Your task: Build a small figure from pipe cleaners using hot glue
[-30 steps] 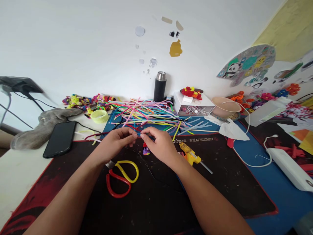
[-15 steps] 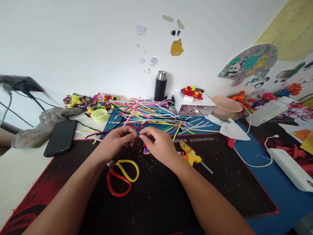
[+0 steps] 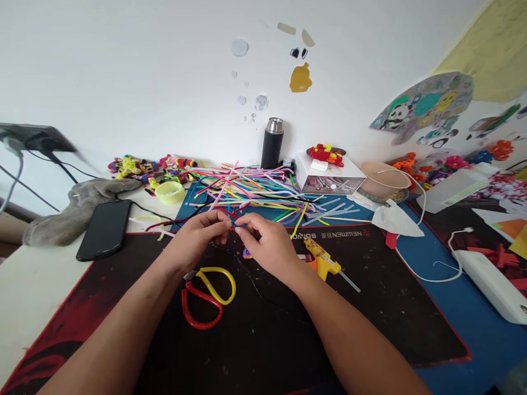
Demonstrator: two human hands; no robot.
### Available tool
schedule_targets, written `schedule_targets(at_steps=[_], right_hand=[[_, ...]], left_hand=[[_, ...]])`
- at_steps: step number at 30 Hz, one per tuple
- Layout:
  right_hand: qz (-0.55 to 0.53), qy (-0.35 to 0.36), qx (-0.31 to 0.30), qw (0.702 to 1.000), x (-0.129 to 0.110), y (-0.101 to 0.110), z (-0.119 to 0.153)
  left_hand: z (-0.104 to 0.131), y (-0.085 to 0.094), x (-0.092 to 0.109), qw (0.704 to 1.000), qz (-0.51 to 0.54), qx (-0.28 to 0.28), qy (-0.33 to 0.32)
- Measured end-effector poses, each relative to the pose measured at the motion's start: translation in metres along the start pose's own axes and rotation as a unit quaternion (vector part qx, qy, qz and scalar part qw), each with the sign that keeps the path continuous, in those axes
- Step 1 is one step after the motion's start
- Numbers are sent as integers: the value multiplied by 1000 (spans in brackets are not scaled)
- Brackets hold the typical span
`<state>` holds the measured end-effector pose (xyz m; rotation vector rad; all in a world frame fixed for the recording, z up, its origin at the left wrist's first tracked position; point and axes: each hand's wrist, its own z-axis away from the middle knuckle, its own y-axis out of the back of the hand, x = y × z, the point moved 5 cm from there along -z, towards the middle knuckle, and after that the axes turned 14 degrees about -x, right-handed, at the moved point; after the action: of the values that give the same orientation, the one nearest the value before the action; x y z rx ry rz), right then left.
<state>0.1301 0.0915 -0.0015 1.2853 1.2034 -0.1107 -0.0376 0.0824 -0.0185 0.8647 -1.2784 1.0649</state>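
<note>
My left hand (image 3: 208, 230) and my right hand (image 3: 265, 241) meet above the dark desk mat, fingertips pinched close together. Whatever sits between the fingertips is too small and hidden to make out. Just behind them lies a pile of colourful pipe cleaners (image 3: 247, 189), with red ones near the fingers. Partly covered by my right hand is a small purple piece (image 3: 246, 253). Scissors (image 3: 214, 270) with one red and one yellow handle lie below my left wrist, their blades mostly hidden. To the right of my right hand rests a yellow glue gun (image 3: 325, 263) with a glue stick.
A black phone (image 3: 104, 230) and a grey plush (image 3: 74, 214) lie at left. Along the wall stand a black thermos (image 3: 272, 144), a white box (image 3: 329, 173) and a beige bowl (image 3: 385, 178). A white power strip (image 3: 489, 285) with cable lies right.
The view has shifted slightly, so the surroundings sit a little further right. Both hands keep their pinch together, with hardly any visible finger movement.
</note>
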Motion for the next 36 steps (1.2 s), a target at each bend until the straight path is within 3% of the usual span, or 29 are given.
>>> schedule_targets(at_steps=[25,30,36], right_hand=[[-21,-3,14,1000,5,-8,0],[-18,-15,9,1000,5,-9,0],[-73,-12,27,997,10,-5,0]], left_hand=[[-3,-6,-10,991,131,31,-8],[-3,-5,-9,995,81,49,-12],[0,0,-4,998,-42,26,-35]])
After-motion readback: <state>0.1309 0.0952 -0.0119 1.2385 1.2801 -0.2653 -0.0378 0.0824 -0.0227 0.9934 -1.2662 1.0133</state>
